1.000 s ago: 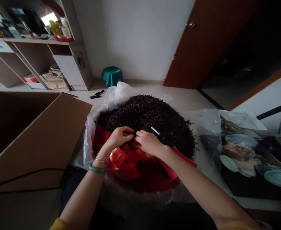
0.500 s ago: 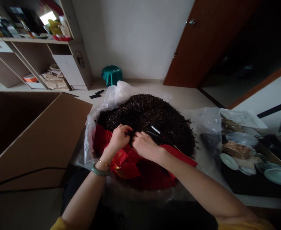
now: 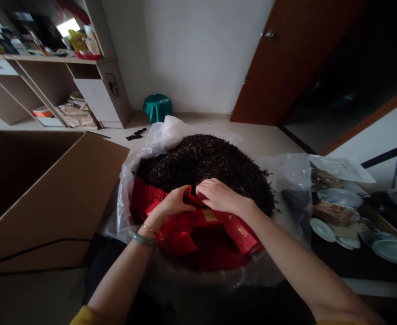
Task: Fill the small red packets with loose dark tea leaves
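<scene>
A large heap of dark, dried, twisted leaves that look like loose tea (image 3: 215, 155) fills a plastic-lined round container. At the heap's near edge, my left hand (image 3: 176, 201) is closed with thumb and fingers on one side of a small red packet (image 3: 194, 198). My right hand (image 3: 220, 195) grips the packet's other side, its fingers curled over the top. Part of the packet is hidden by my fingers. Below my hands lie loose red packets (image 3: 176, 239) and a bundle of red packets with gold print (image 3: 240, 232). More red packets (image 3: 146, 195) are stacked at the left rim.
Clear plastic lining (image 3: 125, 189) rises around the container. An open cardboard box (image 3: 66, 189) stands at the left. On the right, a dark tray (image 3: 337, 257) holds dishes and a bowl. A teal-covered bin (image 3: 158, 108) is by the wall, near a brown door (image 3: 269, 67).
My hands have moved slightly apart and now hold a red packet between them. The black device with a white strip, seen before beside my right hand, no longer shows.
</scene>
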Tool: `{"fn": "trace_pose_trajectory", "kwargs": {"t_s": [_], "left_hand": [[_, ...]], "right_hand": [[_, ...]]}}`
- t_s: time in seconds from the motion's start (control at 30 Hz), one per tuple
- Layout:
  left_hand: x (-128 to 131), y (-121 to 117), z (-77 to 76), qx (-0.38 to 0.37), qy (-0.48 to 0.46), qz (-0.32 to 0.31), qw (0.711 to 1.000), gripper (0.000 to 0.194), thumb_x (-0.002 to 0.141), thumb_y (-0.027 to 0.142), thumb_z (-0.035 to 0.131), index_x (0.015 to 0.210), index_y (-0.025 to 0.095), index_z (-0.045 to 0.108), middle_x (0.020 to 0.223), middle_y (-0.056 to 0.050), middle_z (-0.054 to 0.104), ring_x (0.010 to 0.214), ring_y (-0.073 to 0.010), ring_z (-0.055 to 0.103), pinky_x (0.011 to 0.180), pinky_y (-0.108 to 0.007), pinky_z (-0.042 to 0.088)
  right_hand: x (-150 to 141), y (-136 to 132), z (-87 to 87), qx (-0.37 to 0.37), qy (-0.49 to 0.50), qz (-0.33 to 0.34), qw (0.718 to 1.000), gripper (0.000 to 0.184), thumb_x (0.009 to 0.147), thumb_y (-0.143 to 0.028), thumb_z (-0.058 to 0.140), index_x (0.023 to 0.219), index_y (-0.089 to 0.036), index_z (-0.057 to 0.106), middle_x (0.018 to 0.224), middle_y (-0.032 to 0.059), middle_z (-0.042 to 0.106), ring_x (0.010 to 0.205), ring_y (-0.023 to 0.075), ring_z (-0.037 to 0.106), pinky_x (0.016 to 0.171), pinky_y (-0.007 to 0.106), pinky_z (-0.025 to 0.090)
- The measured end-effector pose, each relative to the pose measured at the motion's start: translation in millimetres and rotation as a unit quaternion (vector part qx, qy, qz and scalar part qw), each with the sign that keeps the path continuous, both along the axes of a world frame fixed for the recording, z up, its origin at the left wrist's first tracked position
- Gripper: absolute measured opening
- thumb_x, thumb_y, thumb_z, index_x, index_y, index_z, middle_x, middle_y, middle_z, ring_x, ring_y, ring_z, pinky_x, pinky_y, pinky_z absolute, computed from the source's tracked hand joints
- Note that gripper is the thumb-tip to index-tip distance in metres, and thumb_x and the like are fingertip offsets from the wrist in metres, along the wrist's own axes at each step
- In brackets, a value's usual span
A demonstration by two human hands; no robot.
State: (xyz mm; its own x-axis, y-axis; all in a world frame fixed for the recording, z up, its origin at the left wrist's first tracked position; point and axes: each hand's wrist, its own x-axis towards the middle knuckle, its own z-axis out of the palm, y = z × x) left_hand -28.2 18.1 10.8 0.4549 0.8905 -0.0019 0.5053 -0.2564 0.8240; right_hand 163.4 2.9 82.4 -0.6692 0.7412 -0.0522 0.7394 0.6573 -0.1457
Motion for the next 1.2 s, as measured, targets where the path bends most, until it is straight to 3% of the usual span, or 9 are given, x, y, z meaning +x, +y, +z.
{"fn": "trace_pose_trajectory", "kwargs": {"t_s": [0.13,0.33,0.6,0.83,1.0,1.2], "left_hand": [[8.0,2.0,-7.2,-0.011,0.027,-0.003,1.000,0.033,0.062,0.033,0.076,0.088,0.015,0.065,0.073,0.002,0.065,0.066,-0.0149,0.055,0.058,-0.024,0.042],[10.3,1.4,-6.2,0.025,-0.006,-0.017,1.000,0.015,0.068,0.023,0.070,0.078,0.015,0.062,0.071,0.004,0.061,0.066,-0.0114,0.051,0.059,-0.021,0.037],[9.9,4.3,-11.7,-0.009,-0.053,0.000,0.999,0.029,0.070,0.041,0.070,0.075,0.014,0.061,0.067,0.004,0.059,0.063,-0.0112,0.048,0.056,-0.021,0.036],[10.3,0.4,-5.5,0.017,-0.063,-0.001,0.998,0.021,0.071,0.033,0.068,0.075,0.014,0.062,0.068,0.004,0.059,0.063,-0.0108,0.049,0.057,-0.021,0.037],[11.6,-1.7,-1.7,-0.035,-0.132,-0.024,0.990,0.029,0.074,0.037,0.069,0.090,0.013,0.068,0.082,-0.002,0.069,0.073,-0.0149,0.060,0.064,-0.023,0.046],[12.1,-0.6,-3.2,-0.018,-0.120,0.047,0.991,0.042,0.068,0.032,0.074,0.106,0.014,0.070,0.092,-0.006,0.074,0.083,-0.0212,0.067,0.074,-0.029,0.052]], "right_hand": [[-5.3,-8.7,-0.2,0.007,-0.017,-0.022,1.000,0.028,0.084,-0.023,0.063,0.110,-0.014,0.064,0.106,0.0116,0.068,0.103,0.0245,0.060,0.093,0.036,0.041],[-19.1,-13.1,-0.4,-0.011,-0.115,-0.050,0.992,0.025,0.088,-0.029,0.058,0.101,-0.012,0.071,0.103,0.0152,0.067,0.105,0.0289,0.059,0.094,0.038,0.042],[-9.6,-11.4,9.0,0.030,-0.045,-0.055,0.997,0.026,0.087,-0.025,0.062,0.109,-0.012,0.067,0.105,0.0118,0.067,0.104,0.0245,0.059,0.097,0.036,0.040],[-7.3,-9.0,1.7,-0.009,-0.049,-0.038,0.998,0.024,0.089,-0.032,0.059,0.098,-0.013,0.072,0.100,0.0126,0.070,0.100,0.0240,0.062,0.094,0.036,0.040],[0.6,-5.8,4.3,0.015,0.009,-0.057,0.998,0.021,0.086,-0.029,0.065,0.100,-0.016,0.071,0.097,0.0080,0.071,0.098,0.0218,0.062,0.096,0.034,0.039],[-3.9,-4.4,-9.2,-0.010,-0.034,-0.038,0.999,0.020,0.089,-0.027,0.059,0.089,-0.014,0.074,0.093,0.0116,0.070,0.098,0.0252,0.062,0.095,0.040,0.041]]}}
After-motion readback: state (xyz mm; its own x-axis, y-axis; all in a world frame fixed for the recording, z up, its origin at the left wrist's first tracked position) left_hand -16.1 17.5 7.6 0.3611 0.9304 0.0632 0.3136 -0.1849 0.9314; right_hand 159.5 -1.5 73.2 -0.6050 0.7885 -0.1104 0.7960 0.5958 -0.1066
